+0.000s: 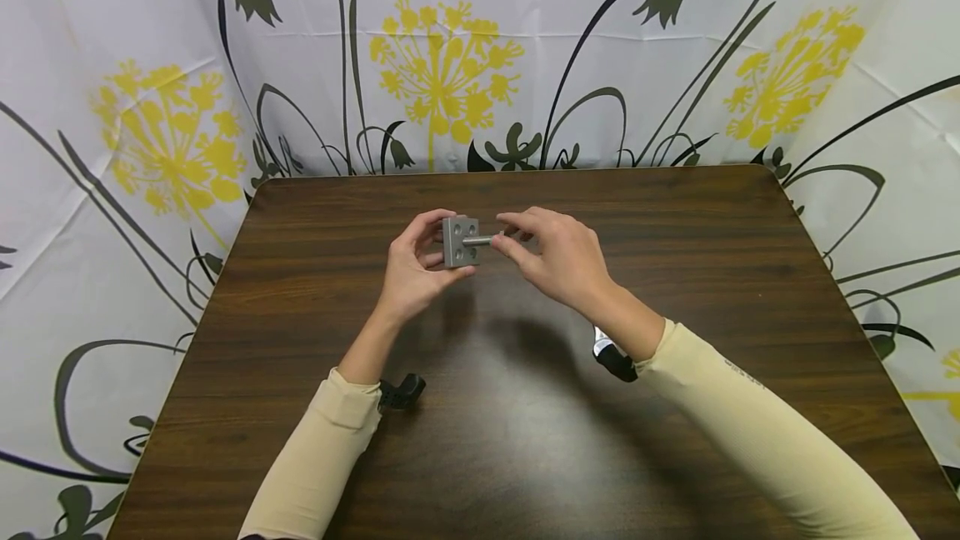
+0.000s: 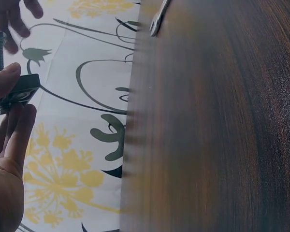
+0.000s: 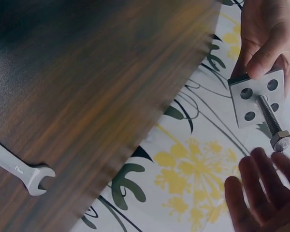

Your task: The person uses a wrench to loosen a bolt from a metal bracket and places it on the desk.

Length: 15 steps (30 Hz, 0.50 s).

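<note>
My left hand (image 1: 417, 267) grips a square grey metal block (image 1: 452, 252) by its edges, thumb on one side and fingers on the other. Several round holes mark the block's face. From its middle a threaded bolt (image 3: 269, 116) sticks out towards my right hand (image 1: 558, 255). At the bolt's free end is a hex piece (image 3: 280, 138); I cannot tell whether it is a nut or the bolt head. The right hand's fingers (image 3: 253, 179) are spread and slightly bent around that end, apparently without pinching it. Both hands are above the table.
An open-ended wrench (image 3: 24, 171) lies on the dark wooden table (image 1: 480, 457), mostly hidden by the right forearm in the head view. A white curtain (image 1: 315, 65) with yellow and green plant prints hangs behind the table's far edge and along its sides.
</note>
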Tool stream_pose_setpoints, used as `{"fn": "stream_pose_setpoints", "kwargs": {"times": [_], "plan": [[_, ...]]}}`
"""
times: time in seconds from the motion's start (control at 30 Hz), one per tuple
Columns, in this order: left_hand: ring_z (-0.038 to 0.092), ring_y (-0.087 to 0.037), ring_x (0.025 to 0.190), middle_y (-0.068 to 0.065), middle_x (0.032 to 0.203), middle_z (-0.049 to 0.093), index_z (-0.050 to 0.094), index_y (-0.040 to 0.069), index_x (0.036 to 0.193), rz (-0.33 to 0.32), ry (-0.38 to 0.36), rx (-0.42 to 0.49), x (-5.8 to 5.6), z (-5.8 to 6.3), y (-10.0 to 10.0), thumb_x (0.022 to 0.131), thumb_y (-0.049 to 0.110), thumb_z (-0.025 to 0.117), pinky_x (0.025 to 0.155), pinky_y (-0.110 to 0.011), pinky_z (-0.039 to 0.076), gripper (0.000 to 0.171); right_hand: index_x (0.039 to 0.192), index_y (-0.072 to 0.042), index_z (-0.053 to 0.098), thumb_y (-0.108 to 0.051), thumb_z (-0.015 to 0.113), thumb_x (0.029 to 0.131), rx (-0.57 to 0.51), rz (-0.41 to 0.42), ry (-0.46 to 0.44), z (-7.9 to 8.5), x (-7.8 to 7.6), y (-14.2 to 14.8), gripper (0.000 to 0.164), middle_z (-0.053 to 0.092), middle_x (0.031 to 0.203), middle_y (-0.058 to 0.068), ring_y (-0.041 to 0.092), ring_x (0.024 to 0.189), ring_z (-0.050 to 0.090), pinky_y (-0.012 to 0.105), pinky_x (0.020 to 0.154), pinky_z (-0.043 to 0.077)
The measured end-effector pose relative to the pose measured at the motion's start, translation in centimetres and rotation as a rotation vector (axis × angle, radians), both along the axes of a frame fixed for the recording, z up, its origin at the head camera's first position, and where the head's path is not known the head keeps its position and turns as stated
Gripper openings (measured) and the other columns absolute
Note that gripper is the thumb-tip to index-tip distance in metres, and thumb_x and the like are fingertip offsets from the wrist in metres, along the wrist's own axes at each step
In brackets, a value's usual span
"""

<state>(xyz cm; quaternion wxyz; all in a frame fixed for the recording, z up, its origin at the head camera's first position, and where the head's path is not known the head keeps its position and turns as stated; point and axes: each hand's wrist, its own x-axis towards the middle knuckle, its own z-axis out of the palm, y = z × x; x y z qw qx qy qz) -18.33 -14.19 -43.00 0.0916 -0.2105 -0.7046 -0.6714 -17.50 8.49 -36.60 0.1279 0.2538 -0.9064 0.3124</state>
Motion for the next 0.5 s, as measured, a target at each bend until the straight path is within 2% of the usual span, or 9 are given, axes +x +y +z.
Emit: {"fn": "stream_pose_setpoints", "kwargs": {"times": [0.07, 0.13, 0.2, 0.3, 0.37, 0.5], "plan": [[0.061, -0.026, 0.108, -0.014, 0.128, 0.062, 0.055, 0.003, 0.127, 0.003, -0.008, -0.005, 0.1, 0.0, 0.0, 0.062, -0.019, 0.083, 0.083, -0.038, 0.057, 0.074, 0.113, -0.019, 0.075, -0.041, 0.065, 0.094, 0.005, -0.026, -0.042, 0.0, 0.0, 0.0, 0.031, 0.071, 0.089, -0.008, 0.008, 0.073, 0.061, 0.031, 0.052, 0.045], [0.061, -0.026, 0.108, -0.014, 0.128, 0.062, 0.054, 0.002, 0.127, 0.003, -0.017, -0.009, 0.1, 0.0, 0.0, 0.063, -0.02, 0.082, 0.083, -0.038, 0.056, 0.073, 0.11, -0.019, 0.076, -0.038, 0.065, 0.095, 0.0, -0.018, -0.055, 0.0, 0.0, 0.0, 0.026, 0.071, 0.087, -0.008, 0.008, 0.071, 0.061, 0.031, 0.052, 0.045], [0.061, -0.025, 0.108, -0.015, 0.129, 0.061, 0.054, 0.001, 0.127, 0.002, -0.021, -0.009, 0.1, 0.1, 0.1, 0.063, -0.021, 0.082, 0.083, -0.038, 0.056, 0.073, 0.11, -0.019, 0.076, -0.031, 0.069, 0.093, -0.003, 0.015, -0.034, 0.0, 0.0, 0.1, 0.022, 0.071, 0.089, -0.008, 0.01, 0.074, 0.062, 0.032, 0.055, 0.046], [0.061, -0.026, 0.107, -0.02, 0.129, 0.06, 0.052, -0.004, 0.127, 0.002, -0.016, -0.011, 0.5, 0.8, 0.2, 0.063, -0.023, 0.08, 0.083, -0.039, 0.056, 0.072, 0.116, -0.017, 0.074, -0.027, 0.076, 0.088, -0.01, 0.054, 0.016, -0.1, 0.0, 0.3, 0.029, 0.07, 0.098, -0.005, 0.013, 0.083, 0.064, 0.033, 0.059, 0.048], [0.061, -0.027, 0.106, -0.023, 0.128, 0.059, 0.051, -0.007, 0.127, 0.004, -0.011, -0.012, 0.7, 1.4, 0.4, 0.063, -0.023, 0.08, 0.083, -0.039, 0.057, 0.071, 0.118, -0.017, 0.072, -0.031, 0.075, 0.088, -0.011, 0.044, 0.026, 0.0, 0.0, 0.3, 0.034, 0.07, 0.099, -0.005, 0.012, 0.085, 0.065, 0.033, 0.058, 0.048], [0.062, -0.027, 0.105, -0.025, 0.127, 0.059, 0.05, -0.009, 0.126, 0.011, -0.013, -0.023, 1.2, 2.3, 0.5, 0.064, -0.023, 0.079, 0.082, -0.039, 0.057, 0.07, 0.115, -0.017, 0.074, -0.041, 0.067, 0.093, -0.008, -0.004, -0.04, 0.1, -0.1, 0.1, 0.033, 0.071, 0.088, -0.007, 0.009, 0.072, 0.061, 0.031, 0.051, 0.044]]}}
